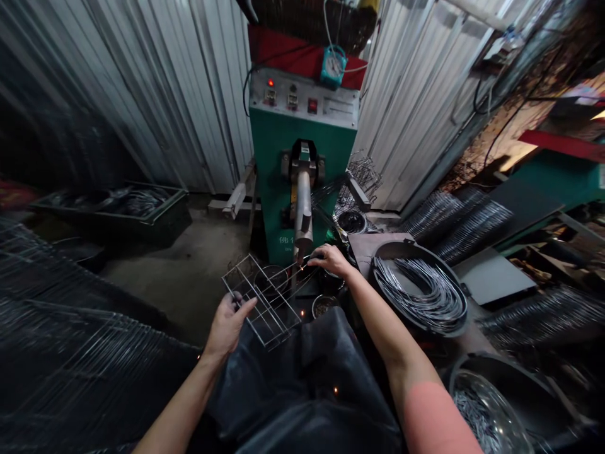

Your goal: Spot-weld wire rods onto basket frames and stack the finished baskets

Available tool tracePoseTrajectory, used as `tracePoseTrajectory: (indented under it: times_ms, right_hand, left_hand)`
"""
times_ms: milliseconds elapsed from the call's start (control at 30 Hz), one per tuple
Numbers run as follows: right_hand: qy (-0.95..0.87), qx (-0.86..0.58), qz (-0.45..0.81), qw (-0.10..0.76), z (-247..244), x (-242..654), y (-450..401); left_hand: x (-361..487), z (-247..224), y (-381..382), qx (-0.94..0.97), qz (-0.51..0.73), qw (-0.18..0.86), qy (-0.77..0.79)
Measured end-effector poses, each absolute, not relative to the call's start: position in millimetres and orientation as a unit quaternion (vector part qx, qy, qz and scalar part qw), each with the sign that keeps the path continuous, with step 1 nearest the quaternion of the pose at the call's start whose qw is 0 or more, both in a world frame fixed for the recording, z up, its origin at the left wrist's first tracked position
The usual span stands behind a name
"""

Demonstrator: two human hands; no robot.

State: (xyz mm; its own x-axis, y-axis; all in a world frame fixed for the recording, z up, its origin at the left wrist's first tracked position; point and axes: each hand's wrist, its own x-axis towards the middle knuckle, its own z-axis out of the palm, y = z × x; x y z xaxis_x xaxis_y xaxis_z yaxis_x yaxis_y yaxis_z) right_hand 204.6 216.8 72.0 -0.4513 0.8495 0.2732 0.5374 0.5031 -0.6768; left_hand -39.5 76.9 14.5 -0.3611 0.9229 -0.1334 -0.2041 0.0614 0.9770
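My left hand (227,320) is closed on the near left edge of a wire rack (268,306), thumb on top of its thin crossed bars. The rack is tilted above my lap, its far right side close to the welding tip. My right hand (331,260) pinches a thin metal wire (308,257) beside that tip. A green spot welder (269,176) stands in front, its grey cylindrical upper arm (304,205) pointing down between my hands. Orange sparks glow at the tip and fall toward the dark apron (312,378). Exactly where wire and rack touch is too small to tell.
On the right, a round pan (378,268) holds curved wires; lower down, a bowl (513,416) holds short metal pieces. Stacked wire racks (94,353) fill the left side. A green bin (163,214) sits behind them. A small can (314,309) stands below my right hand.
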Motion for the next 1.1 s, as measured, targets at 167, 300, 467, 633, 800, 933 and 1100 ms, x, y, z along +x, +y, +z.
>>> tracePoseTrajectory:
  times_ms: [167,300,467,633,800,933,1100]
  right_hand:
    - [-0.672,-0.472,0.342,0.457,78.1,260.9,143.2]
    - [-0.495,-0.591,0.344,0.536,35.8,313.5,69.4]
    - [-0.45,-0.608,0.501,0.42,-12.5,306.4,-12.8]
    - [-0.471,-0.494,0.596,0.424,-7.2,272.5,-73.0]
    - [-0.417,-0.487,0.623,0.448,-2.4,256.4,-101.7]
    - [-0.365,-0.505,0.618,0.479,-1.5,237.7,-99.2]
    - [-0.396,-0.532,0.595,0.454,5.2,219.6,-83.8]
  left_hand:
    - [-51.6,14.4,24.4,0.313,0.587,0.519,0.537]
    - [-57.9,26.0,-14.9,0.261,0.61,0.585,0.467]
    - [-36.5,21.7,-38.9,0.071,0.601,0.702,0.376]
    - [-13.6,-11.6,-59.6,-0.054,0.508,0.783,0.356]
    - [-12.4,-38.1,-64.0,-0.066,0.439,0.806,0.391]
    - [-18.5,-39.8,-68.5,-0.007,0.436,0.803,0.406]
    - [-16.7,-24.2,-81.8,0.183,0.511,0.658,0.522]
